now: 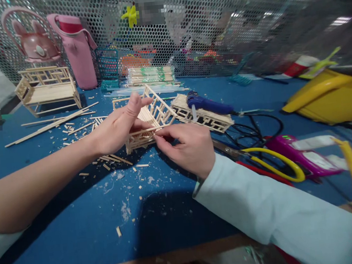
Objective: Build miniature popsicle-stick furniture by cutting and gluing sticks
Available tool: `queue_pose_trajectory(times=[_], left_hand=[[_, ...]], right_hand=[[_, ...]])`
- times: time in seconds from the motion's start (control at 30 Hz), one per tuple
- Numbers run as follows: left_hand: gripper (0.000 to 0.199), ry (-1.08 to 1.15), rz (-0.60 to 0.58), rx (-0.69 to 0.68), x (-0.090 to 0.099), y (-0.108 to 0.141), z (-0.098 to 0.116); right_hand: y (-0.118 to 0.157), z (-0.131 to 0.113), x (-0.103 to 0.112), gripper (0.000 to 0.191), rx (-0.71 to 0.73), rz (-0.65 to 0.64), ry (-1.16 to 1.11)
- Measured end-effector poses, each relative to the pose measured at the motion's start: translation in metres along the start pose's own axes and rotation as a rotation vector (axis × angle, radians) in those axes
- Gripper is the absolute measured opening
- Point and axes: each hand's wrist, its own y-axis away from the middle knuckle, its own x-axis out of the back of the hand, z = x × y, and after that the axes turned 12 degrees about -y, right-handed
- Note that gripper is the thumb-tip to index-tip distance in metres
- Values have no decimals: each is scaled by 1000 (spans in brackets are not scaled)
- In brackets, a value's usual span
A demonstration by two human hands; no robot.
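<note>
A small model bench built of thin wooden sticks [162, 110] stands on the blue tabletop, its lattice side leaning outward. My left hand [122, 122] reaches in from its left with the thumb raised, its fingers round the frame, partly hidden behind the sticks. At the front rail, my right hand [186, 143] pinches with thumb and forefinger; whatever lies between the fingertips is too small to make out. Loose wooden sticks [52, 124] and short cut bits are scattered beside and under my left forearm. Just behind my right hand, a blue glue gun [210, 104] rests on another stick model [215, 120].
A finished-looking stick bench [52, 93] and a pink bottle [79, 54] stand at back left. Bagged sticks [151, 74] lie before the perforated metal screen [108, 27]. Yellow-handled scissors [277, 160], black cable [249, 129], a purple device [304, 153] and a yellow container [330, 98] fill the right.
</note>
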Motion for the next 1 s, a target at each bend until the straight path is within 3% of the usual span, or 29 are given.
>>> queue_pose_trajectory(times=[0.3,0.33,0.4,0.5,0.53,0.63,0.7,0.8,1.0], left_hand=[[55,-7,57,-10,-3,-1,0],[55,-3,120,-28,-3,-1,2],[49,-21,360,-100,-2,3,8],[26,-169,734,-277,-5,25,22],[17,-253,726,-310,-9,37,27],[21,-464,324,-356,-23,71,36],[23,-449,149,-371,-33,87,37],[24,-341,91,-345,-43,95,34],[18,-115,105,-226,-53,88,32]], right_hand=[[0,-3,4,10,17,69,-26],[-1,-5,7,10,3,86,-56],[-2,-10,17,8,-78,123,-164],[-1,-25,36,7,-367,124,-521],[2,-32,40,8,-501,73,-699],[17,-56,46,20,-888,-198,-1226],[30,-68,42,30,-1061,-306,-1423],[44,-78,33,36,-1191,-314,-1590],[45,-77,28,30,-1270,-123,-1665]])
